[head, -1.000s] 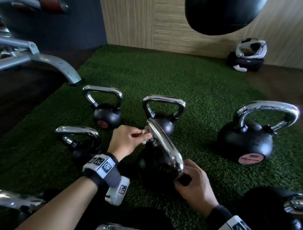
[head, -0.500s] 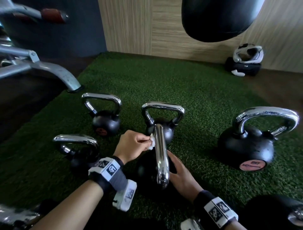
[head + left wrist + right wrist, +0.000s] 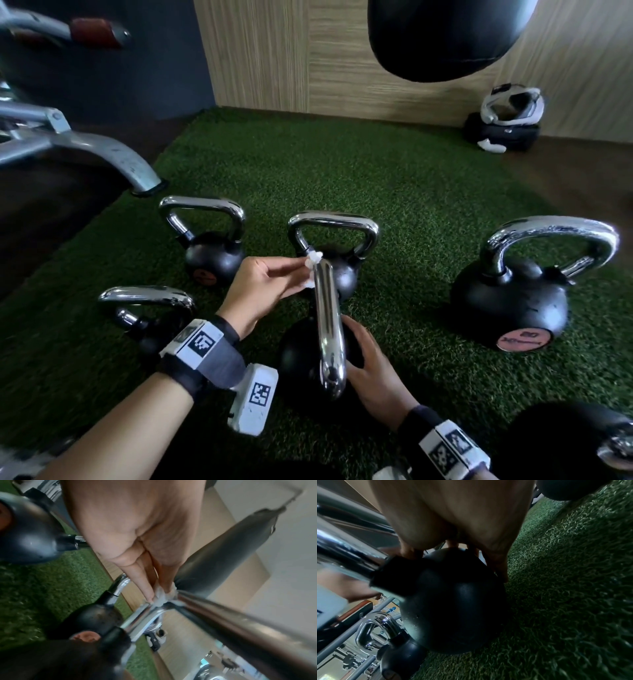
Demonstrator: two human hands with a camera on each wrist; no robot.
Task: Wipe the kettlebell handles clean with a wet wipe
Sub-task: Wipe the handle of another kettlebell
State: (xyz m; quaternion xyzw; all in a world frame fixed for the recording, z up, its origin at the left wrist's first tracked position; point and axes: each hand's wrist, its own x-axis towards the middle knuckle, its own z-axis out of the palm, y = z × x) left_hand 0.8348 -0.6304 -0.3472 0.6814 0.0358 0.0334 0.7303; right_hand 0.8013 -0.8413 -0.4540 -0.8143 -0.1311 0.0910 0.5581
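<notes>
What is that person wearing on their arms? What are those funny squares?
Both forearms are bare, with no sleeves or gloves. The left wrist wears a dark band with a grey strap, carrying white blocks printed with black-and-white square codes. The right wrist wears a black band with similar white coded blocks. The left hand and right hand show no rings.

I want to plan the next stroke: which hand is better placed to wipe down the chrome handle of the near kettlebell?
Left. The left hand already pinches the wet wipe against the handle. The right hand is busy steadying the kettlebell's black body.
</notes>
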